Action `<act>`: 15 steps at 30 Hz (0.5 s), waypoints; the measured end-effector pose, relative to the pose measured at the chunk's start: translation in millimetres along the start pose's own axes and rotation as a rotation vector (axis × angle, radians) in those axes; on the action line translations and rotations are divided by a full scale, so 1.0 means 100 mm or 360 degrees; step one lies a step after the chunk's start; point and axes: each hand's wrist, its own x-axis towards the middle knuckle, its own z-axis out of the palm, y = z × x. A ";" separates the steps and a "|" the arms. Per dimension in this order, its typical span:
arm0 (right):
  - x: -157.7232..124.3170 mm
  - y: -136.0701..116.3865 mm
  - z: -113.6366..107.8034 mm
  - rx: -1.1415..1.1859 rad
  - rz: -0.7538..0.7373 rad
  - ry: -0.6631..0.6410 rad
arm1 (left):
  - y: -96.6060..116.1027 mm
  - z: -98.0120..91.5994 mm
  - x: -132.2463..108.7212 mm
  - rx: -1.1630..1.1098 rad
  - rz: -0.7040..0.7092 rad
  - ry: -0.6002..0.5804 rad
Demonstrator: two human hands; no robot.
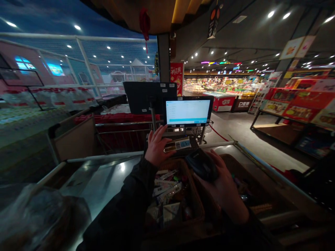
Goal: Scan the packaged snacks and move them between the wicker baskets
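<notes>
My left hand [156,148] is at the left end of a small flat package [181,144] with a printed barcode label. Its thumb and a lower finger close on that end, while the other fingers reach up toward the lit screen. In my right hand [226,184] is a black handheld barcode scanner [201,164], its front tilted toward the package. Below both hands sits a basket [195,195] of small packaged goods [167,190], partly in shadow. The checkout screen [187,112] glows just behind the package.
A second monitor [141,97] shows its dark back at the left. A metal counter [104,184] spreads around the basket, with a clear plastic bag [39,216] at its near left. Another basket [230,162] lies at right. Shelves of red boxes [300,101] stand beyond the aisle.
</notes>
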 end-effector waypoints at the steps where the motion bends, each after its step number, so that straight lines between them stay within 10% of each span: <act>1: 0.01 -0.01 0.03 0.0006 -0.0003 -0.0009 | -0.04 0.01 -0.05 0.0011 -0.0017 -0.0038; 15: 0.03 0.04 0.45 0.0132 0.0096 -0.0181 | -0.35 0.64 -0.99 -0.0002 -0.0441 -0.0904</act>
